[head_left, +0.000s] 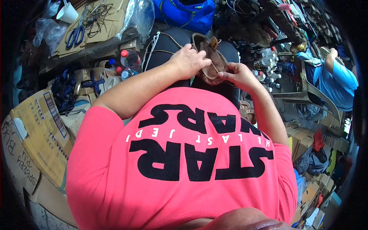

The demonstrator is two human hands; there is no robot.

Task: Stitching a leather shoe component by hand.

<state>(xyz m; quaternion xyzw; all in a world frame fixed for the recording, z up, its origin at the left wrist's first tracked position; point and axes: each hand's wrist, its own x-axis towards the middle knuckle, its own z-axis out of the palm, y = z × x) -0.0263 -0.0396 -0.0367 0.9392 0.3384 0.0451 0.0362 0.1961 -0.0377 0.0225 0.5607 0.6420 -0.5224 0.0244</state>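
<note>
A brown leather moccasin-style shoe (218, 60) rests on my lap, its stitched toe toward me and its opening away. My left hand (189, 60) lies over the shoe's left side, fingers curled and closed on a thin tan lace (215, 68). That lace spans a short gap over the shoe to my right hand (238, 75). There, thumb and forefinger pinch it beside the toe. Another length of lace trails away from my left hand across my dark-clad knee (165, 51). The undersides of the fingers are hidden.
Blue-handled scissors (76, 35), a white cup (67, 13) and a tangle of cords lie on cardboard at far left. Bottles (128, 57) stand left of my knees, more at right. A blue bag (188, 14) is ahead. Another person in blue (341, 82) sits at far right.
</note>
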